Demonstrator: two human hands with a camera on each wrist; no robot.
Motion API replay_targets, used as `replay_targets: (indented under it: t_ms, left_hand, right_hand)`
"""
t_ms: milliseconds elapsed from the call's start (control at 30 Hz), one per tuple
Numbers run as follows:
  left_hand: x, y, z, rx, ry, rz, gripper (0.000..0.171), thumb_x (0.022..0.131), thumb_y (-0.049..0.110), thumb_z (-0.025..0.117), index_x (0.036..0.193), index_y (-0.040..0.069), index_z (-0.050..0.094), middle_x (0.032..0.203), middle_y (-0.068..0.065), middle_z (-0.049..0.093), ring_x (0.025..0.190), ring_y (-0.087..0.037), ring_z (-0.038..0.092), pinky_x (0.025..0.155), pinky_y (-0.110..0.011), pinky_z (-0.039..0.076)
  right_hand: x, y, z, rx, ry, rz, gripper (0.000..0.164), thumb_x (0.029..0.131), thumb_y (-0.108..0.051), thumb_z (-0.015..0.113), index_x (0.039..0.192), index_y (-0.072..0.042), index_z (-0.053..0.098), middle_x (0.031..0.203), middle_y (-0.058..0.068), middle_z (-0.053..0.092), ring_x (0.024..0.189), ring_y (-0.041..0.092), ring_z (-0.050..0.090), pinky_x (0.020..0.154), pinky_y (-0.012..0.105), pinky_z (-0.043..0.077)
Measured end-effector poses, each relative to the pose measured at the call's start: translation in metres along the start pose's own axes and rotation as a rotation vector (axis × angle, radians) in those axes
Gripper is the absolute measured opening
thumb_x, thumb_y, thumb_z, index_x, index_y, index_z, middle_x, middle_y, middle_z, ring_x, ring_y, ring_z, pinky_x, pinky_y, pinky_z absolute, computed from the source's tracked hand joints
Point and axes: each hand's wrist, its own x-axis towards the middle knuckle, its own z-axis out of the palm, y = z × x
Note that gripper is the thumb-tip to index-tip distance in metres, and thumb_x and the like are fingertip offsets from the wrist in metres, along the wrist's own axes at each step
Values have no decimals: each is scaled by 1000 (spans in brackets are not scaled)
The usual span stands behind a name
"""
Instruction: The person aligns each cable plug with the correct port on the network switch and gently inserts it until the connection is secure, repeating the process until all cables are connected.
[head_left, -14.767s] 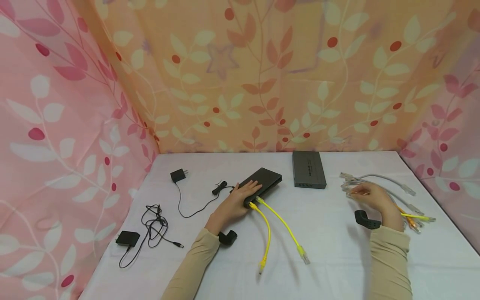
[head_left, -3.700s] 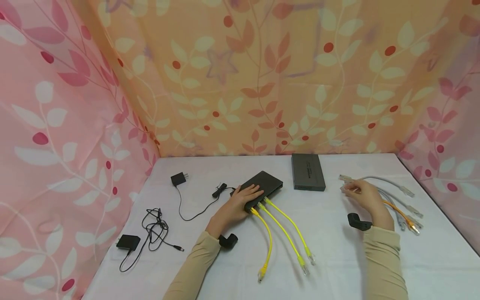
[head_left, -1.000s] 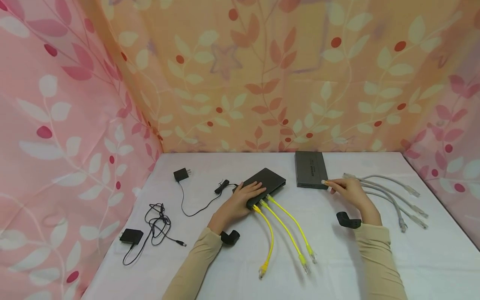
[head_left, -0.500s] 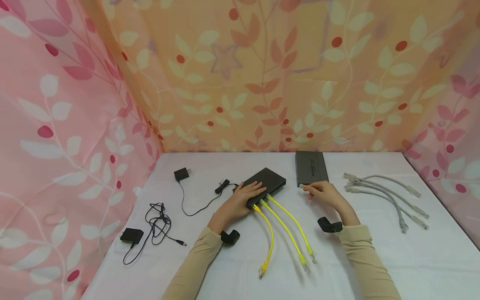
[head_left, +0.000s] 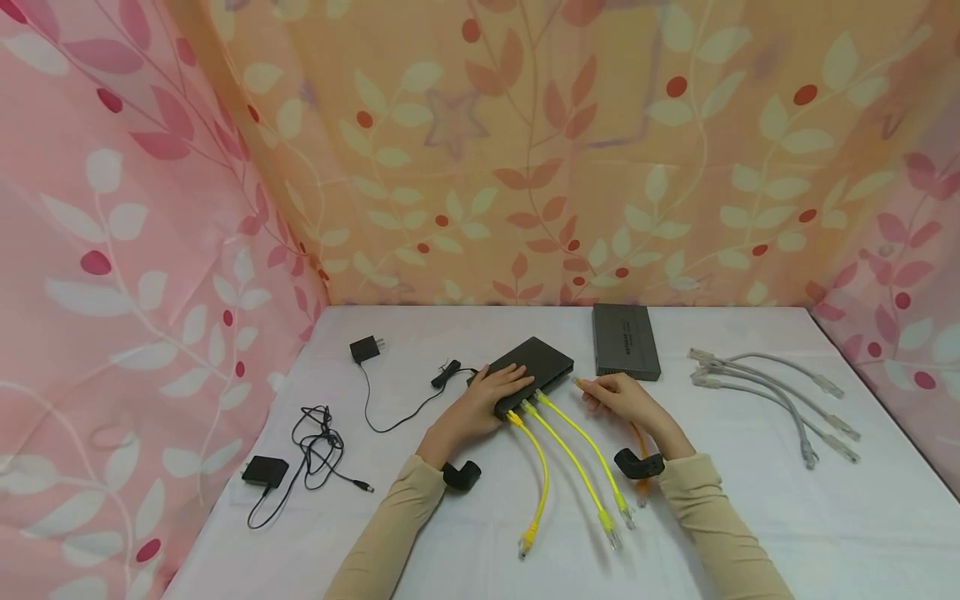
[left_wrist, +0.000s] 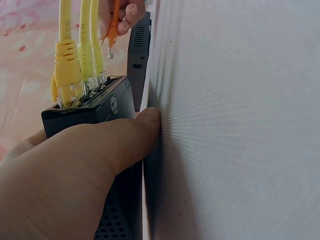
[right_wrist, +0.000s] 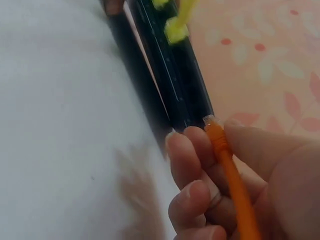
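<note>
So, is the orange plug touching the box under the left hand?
Apart: the left wrist view shows a gap between the orange plug and the box.

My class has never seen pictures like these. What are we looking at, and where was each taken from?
No machine here: a person's bare hands work at a white-covered table. The wide view comes from a camera worn on the head; the two close views come from cameras on the wrists. The left hand lies on a black box with three yellow cables plugged in. The right hand pinches an orange cable near one plug. Nearby lie a second box, grey cables and two black adapters.
</note>
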Motion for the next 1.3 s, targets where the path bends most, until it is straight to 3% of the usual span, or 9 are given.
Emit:
replay_targets:
  t_ms: [133,367,500,767,1067,1167,1300]
  left_hand:
    - [0,0,0,12,-2,-5,81,75,8,74,144,24,35,150,-1,32,140,-19,23,108,-58,18]
    - [0,2,-1,-4,0,-10,80,75,8,74,144,23,36,150,-2,32,140,-19,24,108,-59,18]
    - [0,3,-1,-10,0,-16,79,76,9,74,144,23,36,150,-1,32,140,-19,23,108,-59,18]
    - [0,2,0,-15,5,-16,79,76,9,74,144,24,35,150,-1,32,140,-19,23,108,-58,17]
    - [2,1,1,-11,-3,-10,80,76,13,75,144,24,35,150,0,31,141,-17,21,108,-58,18]
    - [1,0,1,2,-2,-10,80,75,10,74,144,24,36,150,0,32,141,-16,21,109,-57,18]
    - [1,0,2,28,-11,-9,79,77,10,72,144,25,34,150,1,31,141,-16,20,110,-54,17]
  right_hand:
    - [3,-2,10,56,-19,6,43,94,-42,49,84,-4,68,72,5,64,60,18,53,56,28,44]
    - [12,-1,24,118,-85,-87,39,98,-31,46,83,-2,67,64,7,59,50,10,45,49,24,41]
    - [15,-2,28,145,-93,-88,41,98,-31,44,81,-2,67,60,8,55,49,9,42,51,22,38]
    - [11,-17,28,210,-126,-88,41,99,-21,43,79,8,63,63,25,52,51,13,42,51,22,36]
    - [18,-6,36,170,-60,-53,46,97,-34,45,70,-2,63,51,-3,46,46,8,36,49,21,33]
    - [19,-4,38,214,-54,-29,47,95,-40,47,68,-5,63,49,-4,44,46,8,36,49,21,33]
    - [19,-4,42,375,-86,55,46,93,-44,51,69,-7,63,51,-4,44,45,9,34,46,21,32]
